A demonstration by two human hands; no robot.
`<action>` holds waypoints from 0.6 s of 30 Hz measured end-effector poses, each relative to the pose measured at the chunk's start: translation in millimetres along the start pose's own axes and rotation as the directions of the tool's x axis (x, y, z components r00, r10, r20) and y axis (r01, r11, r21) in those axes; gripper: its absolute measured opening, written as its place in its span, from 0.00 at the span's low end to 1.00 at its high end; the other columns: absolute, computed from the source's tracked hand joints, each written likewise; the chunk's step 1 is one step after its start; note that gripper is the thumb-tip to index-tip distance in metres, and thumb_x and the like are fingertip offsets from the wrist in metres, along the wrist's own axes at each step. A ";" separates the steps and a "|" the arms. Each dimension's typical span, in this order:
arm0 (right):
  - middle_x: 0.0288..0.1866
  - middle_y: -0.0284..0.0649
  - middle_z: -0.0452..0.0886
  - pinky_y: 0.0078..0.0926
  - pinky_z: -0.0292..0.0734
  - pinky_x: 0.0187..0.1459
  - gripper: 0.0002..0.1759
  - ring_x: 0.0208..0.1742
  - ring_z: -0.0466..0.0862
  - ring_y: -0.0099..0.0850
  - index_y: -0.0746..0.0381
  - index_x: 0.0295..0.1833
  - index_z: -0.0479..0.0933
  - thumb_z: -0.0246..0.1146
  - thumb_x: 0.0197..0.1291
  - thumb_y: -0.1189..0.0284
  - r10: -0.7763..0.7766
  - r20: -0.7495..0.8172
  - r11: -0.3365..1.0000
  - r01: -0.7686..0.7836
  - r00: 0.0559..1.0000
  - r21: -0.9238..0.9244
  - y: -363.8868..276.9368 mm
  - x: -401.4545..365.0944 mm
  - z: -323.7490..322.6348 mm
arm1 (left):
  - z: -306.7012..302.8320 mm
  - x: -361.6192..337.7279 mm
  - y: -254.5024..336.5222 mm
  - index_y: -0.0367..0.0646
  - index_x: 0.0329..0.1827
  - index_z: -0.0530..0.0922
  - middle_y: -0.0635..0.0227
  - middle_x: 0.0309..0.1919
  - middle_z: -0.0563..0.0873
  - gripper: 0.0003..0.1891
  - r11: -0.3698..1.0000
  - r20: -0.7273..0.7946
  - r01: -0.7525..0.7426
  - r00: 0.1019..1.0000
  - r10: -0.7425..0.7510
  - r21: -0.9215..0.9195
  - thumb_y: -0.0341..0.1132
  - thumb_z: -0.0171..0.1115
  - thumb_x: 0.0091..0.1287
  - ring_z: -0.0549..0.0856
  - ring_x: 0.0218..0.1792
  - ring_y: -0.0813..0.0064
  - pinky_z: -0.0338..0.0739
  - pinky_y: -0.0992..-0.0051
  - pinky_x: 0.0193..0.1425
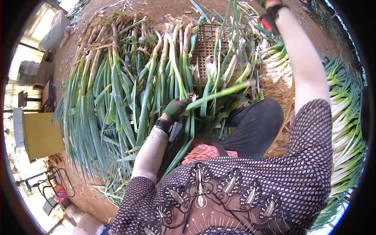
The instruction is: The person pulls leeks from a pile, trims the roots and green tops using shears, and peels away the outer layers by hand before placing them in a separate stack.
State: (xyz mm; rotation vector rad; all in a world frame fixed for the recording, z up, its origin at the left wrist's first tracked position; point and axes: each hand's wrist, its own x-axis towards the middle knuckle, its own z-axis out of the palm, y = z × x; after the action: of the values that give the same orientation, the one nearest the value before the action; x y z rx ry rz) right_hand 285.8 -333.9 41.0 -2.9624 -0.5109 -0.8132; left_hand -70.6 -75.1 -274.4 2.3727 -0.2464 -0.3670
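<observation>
My left hand [177,109], in a dark glove with a black band at the wrist, is closed around a green onion [219,95]. That stalk points out to the right, its tip blurred. Under and around this hand lies a thick layer of long green onions [117,86], roots toward the top and green leaves toward me. My right hand [273,4] is raised at the top edge, gloved and partly cut off, so its fingers cannot be made out. A red and black item [269,22] shows at its wrist.
A woven basket [207,43] stands behind the onions. Cleaned white-stemmed onions [279,64] lie at the upper right, and a long row of onions [340,129] runs down the right side. Roots and peelings [277,94] cover the ground by my knee. A yellow box [43,135] stands left.
</observation>
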 end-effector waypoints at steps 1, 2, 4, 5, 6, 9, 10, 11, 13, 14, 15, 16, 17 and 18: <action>0.48 0.53 0.85 0.44 0.78 0.55 0.40 0.50 0.85 0.49 0.66 0.67 0.65 0.69 0.52 0.57 -0.006 0.073 0.999 0.003 0.997 0.040 0.9 -25.0 14.3 | 1.6 4.9 2.6 0.48 0.59 0.80 0.61 0.41 0.87 0.21 0.920 0.049 0.200 0.980 -0.195 -0.337 0.31 0.64 0.60 0.85 0.39 0.61 0.80 0.69 0.48; 0.46 0.54 0.85 0.42 0.81 0.48 0.31 0.44 0.87 0.48 0.64 0.61 0.69 0.64 0.57 0.58 -0.070 0.154 0.987 0.046 0.985 0.153 -3.7 -55.8 20.7 | 1.5 9.5 11.6 0.47 0.59 0.80 0.62 0.40 0.87 0.20 0.692 0.161 0.376 0.920 -0.356 -0.616 0.31 0.64 0.61 0.85 0.38 0.64 0.80 0.71 0.46; 0.34 0.44 0.82 0.35 0.79 0.36 0.29 0.29 0.81 0.37 0.68 0.56 0.73 0.63 0.55 0.58 0.039 0.426 0.939 -0.179 0.904 0.295 -16.6 -110.0 58.4 | 5.9 15.0 13.5 0.42 0.57 0.80 0.65 0.39 0.86 0.18 0.468 0.239 0.427 0.880 -0.410 -0.774 0.35 0.65 0.63 0.85 0.37 0.72 0.81 0.74 0.42; 0.35 0.45 0.83 0.34 0.80 0.34 0.29 0.29 0.82 0.37 0.69 0.56 0.73 0.59 0.55 0.57 -0.007 0.746 0.894 -0.331 0.666 0.303 -29.2 -134.6 52.9 | 11.3 17.2 10.7 0.39 0.55 0.80 0.66 0.38 0.86 0.18 0.573 0.157 0.351 0.920 -0.360 -0.741 0.37 0.67 0.64 0.85 0.36 0.76 0.81 0.76 0.39; 0.37 0.46 0.84 0.33 0.80 0.32 0.28 0.28 0.82 0.36 0.68 0.54 0.75 0.58 0.54 0.58 -0.011 0.838 0.857 -0.426 0.545 0.288 -33.1 -167.2 83.2 | 15.4 26.5 21.7 0.37 0.54 0.79 0.66 0.39 0.86 0.19 0.519 0.153 0.381 0.891 -0.428 -0.766 0.38 0.68 0.64 0.85 0.36 0.77 0.81 0.76 0.39; 0.30 0.46 0.85 0.30 0.81 0.34 0.25 0.29 0.86 0.34 0.68 0.44 0.80 0.62 0.50 0.57 -0.090 0.918 0.833 -0.476 0.387 0.282 -67.6 -260.1 87.6 | 6.1 38.5 61.7 0.32 0.54 0.78 0.61 0.41 0.87 0.23 0.468 0.211 0.396 0.893 -0.398 -0.790 0.40 0.69 0.63 0.87 0.38 0.75 0.83 0.76 0.41; 0.30 0.48 0.85 0.30 0.83 0.36 0.25 0.29 0.87 0.36 0.70 0.42 0.81 0.64 0.48 0.57 -0.104 0.951 0.774 -0.577 0.291 0.261 -66.9 -285.5 95.7 | 10.0 45.4 62.8 0.32 0.54 0.79 0.61 0.41 0.87 0.23 0.439 0.232 0.410 0.884 -0.405 -0.799 0.40 0.69 0.62 0.87 0.39 0.75 0.83 0.76 0.42; 0.28 0.48 0.85 0.31 0.83 0.36 0.24 0.29 0.87 0.36 0.70 0.37 0.81 0.65 0.47 0.57 -0.072 0.950 0.778 -0.578 0.305 0.245 -67.0 -302.1 106.7 | 14.1 53.8 61.6 0.32 0.54 0.79 0.60 0.41 0.88 0.22 0.409 0.251 0.424 0.876 -0.413 -0.808 0.40 0.69 0.62 0.87 0.39 0.75 0.83 0.76 0.42; 0.26 0.47 0.85 0.32 0.83 0.36 0.23 0.28 0.87 0.37 0.71 0.30 0.81 0.66 0.47 0.57 -0.005 0.925 0.837 -0.504 0.380 0.212 -66.6 -325.1 122.9 | 22.3 70.7 52.8 0.32 0.54 0.79 0.61 0.41 0.88 0.23 0.488 0.235 0.445 0.870 -0.433 -0.751 0.40 0.69 0.62 0.87 0.38 0.77 0.83 0.77 0.42; 0.25 0.48 0.85 0.31 0.82 0.35 0.23 0.28 0.87 0.37 0.71 0.31 0.81 0.66 0.47 0.57 0.005 0.916 0.834 -0.507 0.401 0.217 -63.4 -327.6 129.1 | 23.5 72.8 51.2 0.38 0.56 0.79 0.55 0.46 0.88 0.23 0.541 0.217 0.421 0.890 -0.401 -0.728 0.44 0.67 0.63 0.89 0.43 0.71 0.83 0.71 0.47; 0.25 0.48 0.85 0.30 0.82 0.34 0.23 0.27 0.87 0.36 0.72 0.32 0.81 0.66 0.48 0.58 0.018 0.907 0.831 -0.510 0.421 0.220 -63.9 -322.0 124.9 | 23.4 76.5 51.0 0.40 0.57 0.80 0.54 0.47 0.87 0.23 0.712 0.087 0.412 0.891 -0.445 -0.568 0.45 0.66 0.63 0.88 0.45 0.67 0.83 0.68 0.49; 0.25 0.49 0.85 0.30 0.82 0.33 0.23 0.27 0.87 0.36 0.72 0.33 0.81 0.66 0.48 0.58 0.029 0.896 0.829 -0.512 0.442 0.225 -65.1 -317.2 120.0 | 21.9 81.4 50.5 0.43 0.57 0.80 0.52 0.47 0.87 0.23 0.835 -0.052 0.406 0.889 -0.455 -0.371 0.47 0.66 0.63 0.87 0.47 0.63 0.82 0.65 0.51; 0.26 0.48 0.85 0.28 0.82 0.33 0.24 0.27 0.87 0.34 0.73 0.37 0.81 0.66 0.49 0.59 0.011 0.918 0.758 -0.602 0.395 0.250 -62.3 -315.2 111.3 | 20.0 85.1 49.5 0.45 0.57 0.80 0.50 0.48 0.86 0.24 0.901 -0.191 0.408 0.882 -0.430 -0.147 0.48 0.65 0.63 0.87 0.50 0.59 0.81 0.62 0.53; 0.27 0.47 0.85 0.27 0.81 0.32 0.24 0.26 0.86 0.33 0.74 0.41 0.80 0.66 0.50 0.60 -0.014 0.936 0.677 -0.686 0.351 0.267 -70.8 -300.2 69.3 | 13.9 85.1 48.2 0.51 0.59 0.80 0.46 0.52 0.83 0.24 0.913 -0.287 0.399 0.867 -0.406 -0.086 0.51 0.64 0.61 0.83 0.54 0.50 0.78 0.56 0.57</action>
State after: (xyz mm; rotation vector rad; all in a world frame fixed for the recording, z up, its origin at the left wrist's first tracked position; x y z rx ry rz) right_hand 54.2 -350.7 -173.5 -2.3440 -0.0128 0.9557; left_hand 1.4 -142.4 -267.8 2.4072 0.4031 -0.1919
